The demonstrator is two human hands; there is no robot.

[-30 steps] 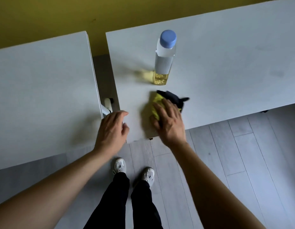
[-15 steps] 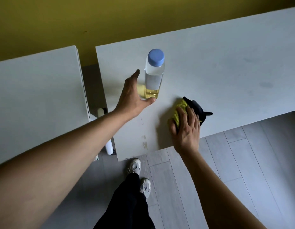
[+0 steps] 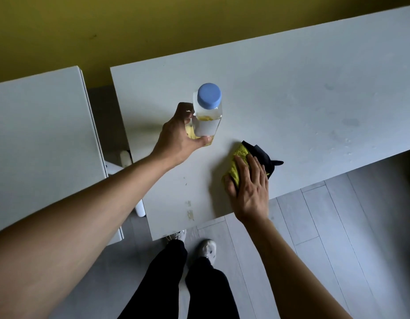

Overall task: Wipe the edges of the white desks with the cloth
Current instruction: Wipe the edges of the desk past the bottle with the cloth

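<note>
On the right-hand white desk (image 3: 291, 93), a little back from its near edge, lies the cloth (image 3: 239, 165): a bunched wad, yellow-green and nubbly on the side toward the bottle, black on the far side, with a black corner poking out past the fingertips. The right hand (image 3: 250, 187) lies flat on top of it, fingers straight and together, pressing it onto the desk top; the wrist hangs over the desk's near edge.

Beyond the cloth and toward the desk's left end stands a clear bottle (image 3: 206, 116) with a round blue cap, a pale label and a shallow layer of yellow liquid at the bottom. The left hand (image 3: 178, 139) is wrapped round its lower part, thumb across the front, fingers curled behind. The bottle looks upright; I cannot tell whether its base touches the desk.

Nearer the corner than the cloth, the desk top carries a few yellowish smears (image 3: 189, 211) close to its near edge. Left of this desk, across a narrow gap, sits a second white desk (image 3: 38, 134), with white legs (image 3: 139, 207) showing in the gap. Below the desk's near edge are grey floorboards (image 3: 326, 226), black trousers and white shoes (image 3: 207, 248). Behind both desks runs a mustard-yellow wall (image 3: 153, 26).
</note>
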